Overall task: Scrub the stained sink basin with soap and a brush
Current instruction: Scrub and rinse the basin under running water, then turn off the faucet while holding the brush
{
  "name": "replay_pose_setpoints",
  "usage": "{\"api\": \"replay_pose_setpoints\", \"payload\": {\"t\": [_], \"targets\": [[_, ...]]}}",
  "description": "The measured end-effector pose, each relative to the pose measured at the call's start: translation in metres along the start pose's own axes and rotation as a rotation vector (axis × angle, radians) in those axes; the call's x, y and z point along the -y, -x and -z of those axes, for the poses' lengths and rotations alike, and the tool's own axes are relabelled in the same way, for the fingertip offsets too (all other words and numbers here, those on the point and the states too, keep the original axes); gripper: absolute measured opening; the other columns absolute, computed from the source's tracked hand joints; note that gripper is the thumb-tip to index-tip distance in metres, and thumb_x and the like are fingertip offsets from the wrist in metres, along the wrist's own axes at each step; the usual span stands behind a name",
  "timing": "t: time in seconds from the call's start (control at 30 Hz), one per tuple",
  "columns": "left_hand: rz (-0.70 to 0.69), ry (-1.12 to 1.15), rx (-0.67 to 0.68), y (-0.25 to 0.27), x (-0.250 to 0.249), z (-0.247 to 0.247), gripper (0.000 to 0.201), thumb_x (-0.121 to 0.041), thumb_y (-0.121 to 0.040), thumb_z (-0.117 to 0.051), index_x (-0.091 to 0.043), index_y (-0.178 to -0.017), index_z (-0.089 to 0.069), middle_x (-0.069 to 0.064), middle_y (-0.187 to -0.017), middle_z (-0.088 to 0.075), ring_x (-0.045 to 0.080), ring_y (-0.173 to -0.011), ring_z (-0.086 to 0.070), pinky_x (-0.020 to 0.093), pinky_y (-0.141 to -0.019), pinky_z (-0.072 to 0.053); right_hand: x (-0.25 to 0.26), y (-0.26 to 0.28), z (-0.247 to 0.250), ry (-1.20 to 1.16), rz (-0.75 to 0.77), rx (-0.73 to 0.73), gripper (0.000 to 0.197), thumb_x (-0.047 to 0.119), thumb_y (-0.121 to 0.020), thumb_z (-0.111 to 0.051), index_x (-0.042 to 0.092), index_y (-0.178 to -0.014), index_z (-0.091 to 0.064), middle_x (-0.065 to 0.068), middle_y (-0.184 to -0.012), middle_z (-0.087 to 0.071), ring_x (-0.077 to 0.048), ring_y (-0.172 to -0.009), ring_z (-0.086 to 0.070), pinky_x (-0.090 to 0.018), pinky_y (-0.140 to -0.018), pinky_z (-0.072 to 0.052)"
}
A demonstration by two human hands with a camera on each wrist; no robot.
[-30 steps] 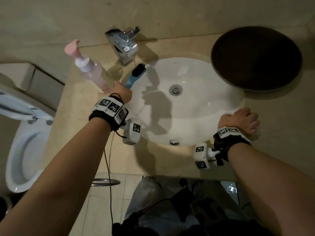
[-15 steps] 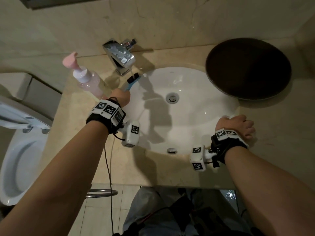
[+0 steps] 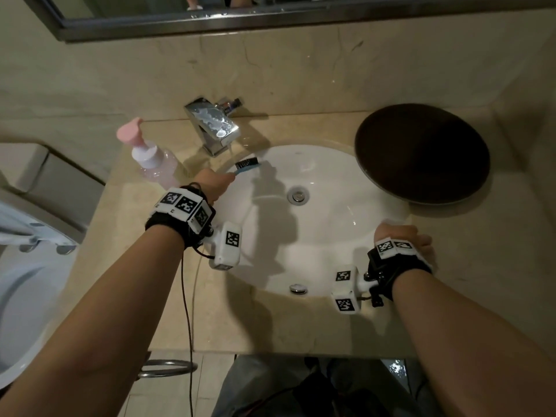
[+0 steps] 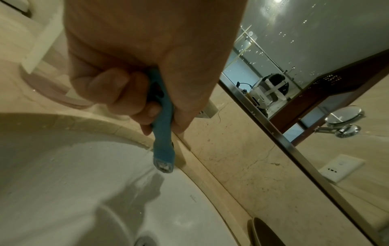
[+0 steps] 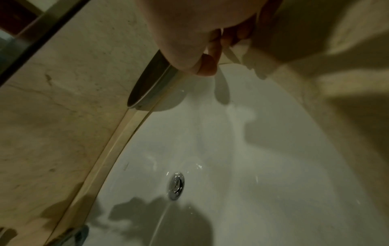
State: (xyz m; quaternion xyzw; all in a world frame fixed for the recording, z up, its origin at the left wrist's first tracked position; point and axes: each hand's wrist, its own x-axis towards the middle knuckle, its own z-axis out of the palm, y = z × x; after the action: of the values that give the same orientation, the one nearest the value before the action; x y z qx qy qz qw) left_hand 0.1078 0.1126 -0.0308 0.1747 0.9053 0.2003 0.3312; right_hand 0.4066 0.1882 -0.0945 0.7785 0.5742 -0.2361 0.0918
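My left hand [image 3: 210, 183] grips the blue handle of a brush [image 3: 246, 164] with black bristles. The brush head lies over the back-left rim of the white sink basin [image 3: 331, 230], just below the faucet [image 3: 212, 124]. In the left wrist view my fingers [image 4: 126, 93] curl round the brush handle [image 4: 163, 133] above the basin [image 4: 63, 183]. A soap bottle [image 3: 150, 155] with a pink pump stands on the counter left of that hand. My right hand [image 3: 400, 236] rests on the basin's right rim with fingers curled and holds nothing. The right wrist view shows it [image 5: 189, 41] above the basin [image 5: 242, 141].
The drain [image 3: 298, 195] sits mid-basin. A dark round plate [image 3: 421, 155] lies on the beige counter at the back right. A toilet [image 3: 27, 296] stands to the left, a mirror frame [image 3: 270, 18] runs along the wall, and a metal ring [image 3: 165, 368] hangs under the counter front.
The brush head has swung from pointing up at the faucet to lying sideways toward the right over the basin's rim. The head view has tilted up. My right hand has stayed on the rim.
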Motion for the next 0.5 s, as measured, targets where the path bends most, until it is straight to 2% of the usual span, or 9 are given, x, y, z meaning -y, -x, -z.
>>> {"api": "replay_pose_setpoints", "payload": {"t": [0.07, 0.13, 0.17, 0.27, 0.3, 0.33, 0.4, 0.43, 0.5], "targets": [[-0.012, -0.025, 0.019, -0.001, -0.001, 0.002, 0.032, -0.038, -0.088, -0.056, -0.007, -0.081, -0.05, 0.004, -0.065, -0.042, 0.017, -0.054, -0.039, 0.025, -0.052, -0.037, 0.01, 0.0, 0.005, 0.022, 0.056, 0.027, 0.042, 0.007, -0.087, -0.046, 0.009, -0.128, -0.051, -0.022, -0.132, -0.042, -0.041, -0.119, -0.04, -0.048, -0.101, -0.037], [-0.04, -0.037, 0.022, -0.001, -0.002, 0.005, 0.038, -0.034, -0.085, -0.062, -0.001, -0.103, -0.056, 0.007, -0.074, -0.046, 0.023, -0.068, -0.052, 0.034, -0.071, -0.05, 0.031, 0.0, 0.017, -0.131, 0.028, 0.079, 0.037, 0.014, -0.089, -0.046, 0.003, -0.123, -0.053, -0.02, -0.133, -0.048, -0.038, -0.12, -0.047, -0.041, -0.103, -0.041], [-0.054, -0.029, 0.016, -0.001, -0.004, 0.007, 0.043, -0.032, -0.085, -0.063, 0.0, -0.113, -0.056, 0.006, -0.074, -0.047, 0.024, -0.071, -0.055, 0.034, -0.074, -0.05, 0.042, 0.0, 0.024, -0.229, 0.032, 0.094, 0.036, 0.016, -0.09, -0.045, 0.0, -0.121, -0.055, -0.02, -0.131, -0.052, -0.036, -0.118, -0.051, -0.038, -0.101, -0.042], [-0.083, 0.002, 0.013, -0.002, -0.006, 0.014, 0.04, -0.027, -0.085, -0.062, -0.002, -0.116, -0.057, 0.003, -0.065, -0.044, 0.015, -0.054, -0.04, 0.023, -0.051, -0.036, 0.085, 0.005, 0.042, -0.326, 0.251, 0.2, 0.038, 0.014, -0.094, -0.04, -0.005, -0.125, -0.052, -0.02, -0.129, -0.054, -0.034, -0.119, -0.052, -0.033, -0.092, -0.043], [-0.087, 0.016, 0.018, -0.002, -0.007, 0.017, 0.038, -0.026, -0.086, -0.061, -0.002, -0.115, -0.058, 0.002, -0.065, -0.044, 0.014, -0.054, -0.039, 0.022, -0.049, -0.033, 0.099, 0.008, 0.048, -0.332, 0.34, 0.252, 0.038, 0.013, -0.095, -0.039, -0.005, -0.126, -0.052, -0.019, -0.126, -0.056, -0.033, -0.115, -0.053, -0.031, -0.086, -0.044], [-0.087, 0.023, 0.028, -0.001, -0.007, 0.02, 0.036, -0.026, -0.087, -0.06, -0.003, -0.114, -0.057, 0.002, -0.067, -0.044, 0.014, -0.055, -0.038, 0.022, -0.049, -0.032, 0.115, 0.012, 0.053, -0.336, 0.415, 0.301, 0.035, 0.012, -0.096, -0.039, -0.003, -0.123, -0.055, -0.015, -0.118, -0.058, -0.03, -0.104, -0.057, -0.027, -0.075, -0.044], [-0.099, 0.045, 0.045, 0.0, -0.007, 0.025, 0.032, -0.026, -0.088, -0.059, -0.006, -0.112, -0.058, 0.001, -0.07, -0.046, 0.012, -0.056, -0.039, 0.021, -0.048, -0.032, 0.142, 0.018, 0.063, -0.375, 0.483, 0.387, 0.018, 0.012, -0.095, -0.041, 0.004, -0.098, -0.057, -0.006, -0.09, -0.057, -0.021, -0.07, -0.052, -0.021, -0.056, -0.035], [-0.101, 0.046, 0.051, 0.001, -0.007, 0.029, 0.029, -0.025, -0.088, -0.06, -0.008, -0.11, -0.058, 0.001, -0.07, -0.047, 0.011, -0.055, -0.039, 0.019, -0.046, -0.032, 0.156, 0.021, 0.068, -0.395, 0.491, 0.395, 0.016, 0.012, -0.095, -0.042, 0.007, -0.085, -0.053, -0.002, -0.079, -0.054, -0.016, -0.06, -0.045, -0.02, -0.052, -0.032], [-0.088, 0.035, 0.073, 0.001, -0.005, 0.032, 0.021, -0.025, -0.087, -0.061, -0.012, -0.103, -0.059, 0.002, -0.07, -0.049, 0.011, -0.051, -0.038, 0.017, -0.04, -0.03, 0.18, 0.022, 0.075, -0.415, 0.536, 0.398, 0.024, 0.011, -0.094, -0.043, 0.012, -0.069, -0.045, 0.001, -0.07, -0.049, -0.012, -0.056, -0.041, -0.021, -0.049, -0.031]]}}
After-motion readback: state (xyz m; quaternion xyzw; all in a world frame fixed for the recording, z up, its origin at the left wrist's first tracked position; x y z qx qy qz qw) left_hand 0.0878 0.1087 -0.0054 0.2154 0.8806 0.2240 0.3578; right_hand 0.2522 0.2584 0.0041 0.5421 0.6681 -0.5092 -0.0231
